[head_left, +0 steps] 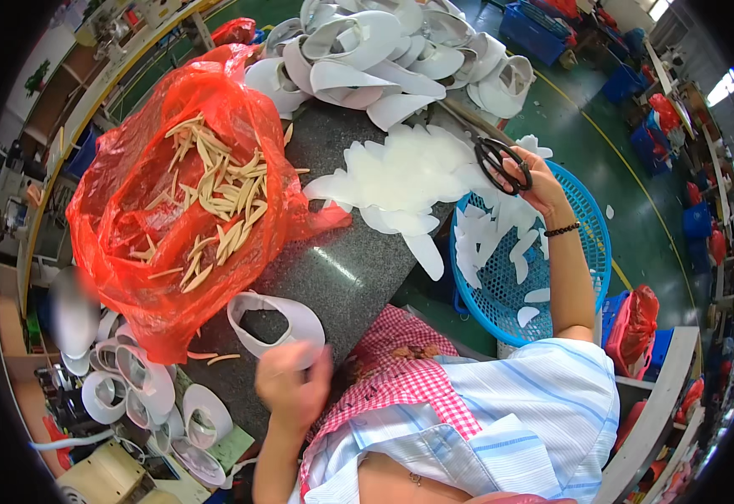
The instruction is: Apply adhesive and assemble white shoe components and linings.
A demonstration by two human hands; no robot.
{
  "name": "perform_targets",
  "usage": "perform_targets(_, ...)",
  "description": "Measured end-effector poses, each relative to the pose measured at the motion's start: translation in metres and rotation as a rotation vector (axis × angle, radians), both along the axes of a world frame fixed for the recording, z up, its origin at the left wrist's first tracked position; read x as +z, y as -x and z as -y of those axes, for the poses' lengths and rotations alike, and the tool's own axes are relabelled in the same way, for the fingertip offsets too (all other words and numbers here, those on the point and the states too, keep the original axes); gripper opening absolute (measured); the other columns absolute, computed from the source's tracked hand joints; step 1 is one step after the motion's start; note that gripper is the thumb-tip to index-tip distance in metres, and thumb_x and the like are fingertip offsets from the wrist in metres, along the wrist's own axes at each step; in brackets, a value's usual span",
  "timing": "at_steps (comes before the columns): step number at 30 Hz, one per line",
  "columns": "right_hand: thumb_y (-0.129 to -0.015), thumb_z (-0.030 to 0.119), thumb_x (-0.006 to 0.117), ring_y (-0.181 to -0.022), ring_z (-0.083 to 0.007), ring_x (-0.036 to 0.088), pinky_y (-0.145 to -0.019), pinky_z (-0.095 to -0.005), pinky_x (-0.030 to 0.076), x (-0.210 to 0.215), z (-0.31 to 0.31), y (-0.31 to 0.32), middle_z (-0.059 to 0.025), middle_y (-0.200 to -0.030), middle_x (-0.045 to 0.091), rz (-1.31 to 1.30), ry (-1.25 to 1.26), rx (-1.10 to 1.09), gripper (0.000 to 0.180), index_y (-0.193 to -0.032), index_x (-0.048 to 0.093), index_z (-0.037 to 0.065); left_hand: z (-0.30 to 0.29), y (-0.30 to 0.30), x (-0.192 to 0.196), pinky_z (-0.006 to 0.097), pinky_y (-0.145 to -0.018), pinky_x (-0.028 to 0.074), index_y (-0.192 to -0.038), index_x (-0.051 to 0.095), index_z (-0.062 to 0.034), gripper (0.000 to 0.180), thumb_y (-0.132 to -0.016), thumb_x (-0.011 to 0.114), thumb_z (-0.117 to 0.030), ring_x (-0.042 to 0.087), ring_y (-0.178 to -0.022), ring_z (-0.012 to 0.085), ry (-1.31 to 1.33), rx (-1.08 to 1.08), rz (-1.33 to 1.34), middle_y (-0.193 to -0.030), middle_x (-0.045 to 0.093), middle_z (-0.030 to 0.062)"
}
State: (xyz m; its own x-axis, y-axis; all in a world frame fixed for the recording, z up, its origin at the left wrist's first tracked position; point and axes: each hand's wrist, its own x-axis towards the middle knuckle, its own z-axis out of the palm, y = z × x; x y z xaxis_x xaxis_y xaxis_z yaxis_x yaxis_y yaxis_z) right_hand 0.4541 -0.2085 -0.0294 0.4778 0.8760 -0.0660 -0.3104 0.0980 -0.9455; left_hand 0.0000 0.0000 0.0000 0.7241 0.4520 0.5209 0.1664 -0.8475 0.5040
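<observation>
My right hand (pixel 536 181) is closed round the black handles of a pair of scissors (pixel 501 165), at the edge of a blue basket. Close to the scissors lies a heap of flat white cut pieces (pixel 400 172) on the dark tabletop (pixel 346 260). My left hand (pixel 295 378) is smeared by motion at the near edge of a white visor (pixel 253 336); whether its fingers grip the visor cannot be made out. Left of the visor sits a red plastic bag (pixel 102 218), its mouth open, holding many curved beige strips (pixel 232 189).
White visors (pixel 358 42) are piled at the table's far end. More visors (pixel 144 378) lie at the lower left, below a blurred white shape (pixel 73 312). The blue basket (pixel 606 244) holds white scraps (pixel 476 244). Loose strips (pixel 222 359) lie beside the bag.
</observation>
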Motion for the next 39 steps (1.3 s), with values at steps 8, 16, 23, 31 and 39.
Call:
perform_targets(8,-0.08,0.003,0.073,-0.073,-0.0051,0.059,-0.062,-0.0185,0.046,0.044,-0.017,-0.021,-0.0011,-0.08,0.062,0.652,0.348,-0.287,0.028,-0.104,0.057,0.001,0.016,-0.19,-0.037,0.048,-0.102,0.036,-0.121,0.058,-0.0103,0.05,-0.074,0.07,-0.024,0.046,-0.123,0.0294,-0.469,-0.476,-0.372,-0.132,0.051,0.0117)
perform_targets(16,-0.069,0.005,0.079,-0.066,-0.009,0.055,-0.063,-0.0243,0.048,0.005,-0.016,-0.03,-0.0013,-0.076,0.061,0.964,0.471,-0.309,0.037,-0.099,0.058,0.003,-0.071,-0.159,-0.005,0.039,-0.097,0.044,-0.11,0.062,-0.005,0.034,-0.078,0.055,-0.003,0.06,-0.111,0.0275,-0.343,-0.458,-0.366,-0.114,0.065,0.0113)
perform_targets(23,-0.073,0.011,0.075,-0.088,-0.0309,0.065,-0.075,-0.0377,0.052,-0.019,-0.087,-0.01,-0.013,-0.092,0.067,1.271,0.498,-0.474,0.035,-0.104,0.059,0.004,-0.07,-0.147,-0.022,0.039,-0.097,0.045,-0.119,0.056,-0.004,0.051,-0.069,0.055,0.008,0.055,-0.115,0.0317,-0.121,-0.388,-0.359,-0.122,0.059,0.0134)
perform_targets(31,-0.083,0.014,0.064,-0.082,-0.0324,0.062,-0.074,-0.0383,0.049,0.014,-0.145,0.075,-0.0134,-0.093,0.063,1.437,0.102,0.232,0.017,-0.094,0.063,0.001,-0.063,-0.141,-0.014,0.04,-0.085,0.049,-0.106,0.057,-0.004,0.034,-0.074,0.068,-0.006,0.06,-0.101,0.0325,-0.133,-0.361,-0.338,-0.104,0.061,0.0146)
perform_targets(39,-0.083,0.013,0.062,-0.083,-0.0309,0.063,-0.075,-0.0382,0.049,0.002,-0.196,0.041,-0.0148,-0.09,0.066,1.48,0.235,0.135,0.016,-0.093,0.068,0.003,-0.064,-0.181,-0.026,0.042,-0.076,0.049,-0.092,0.057,-0.0015,0.016,-0.079,0.064,-0.007,0.061,-0.09,0.0355,-0.114,-0.239,-0.275,-0.094,0.062,0.0155)
